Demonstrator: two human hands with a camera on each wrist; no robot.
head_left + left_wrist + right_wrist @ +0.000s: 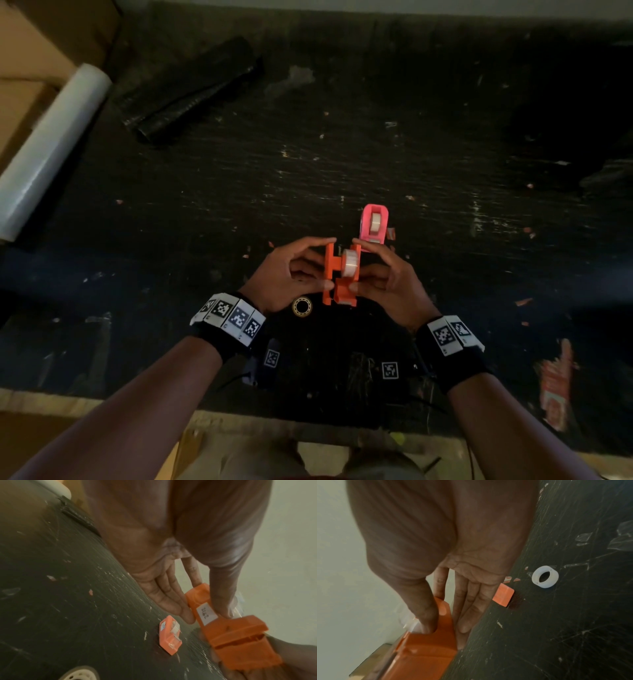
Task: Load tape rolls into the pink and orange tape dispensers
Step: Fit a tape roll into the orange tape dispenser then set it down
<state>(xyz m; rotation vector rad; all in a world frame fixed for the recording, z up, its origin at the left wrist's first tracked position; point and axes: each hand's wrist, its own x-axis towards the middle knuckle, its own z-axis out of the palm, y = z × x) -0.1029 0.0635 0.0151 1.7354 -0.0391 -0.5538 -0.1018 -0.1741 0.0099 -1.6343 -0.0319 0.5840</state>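
Observation:
An orange tape dispenser [337, 274] is held above the dark table [445, 164], its two halves spread apart. A clear tape roll [351, 262] sits between the halves. My left hand [325, 262] pinches the left half between thumb and fingers. My right hand [363, 265] grips the right half, its thumb [423, 615] pressing on the roll [410, 623]. Just beyond the hands, the pink dispenser [375, 226] stands on the table with a roll inside it. Another tape roll [302, 306] lies flat on the table under my left hand.
A white film roll [51, 147] and a black roll [191, 92] lie at the far left, beside cardboard boxes [20, 51]. A white ring [545, 576] lies on the table right of the pink dispenser [503, 596]. A red label [555, 383] is stuck near the front right edge.

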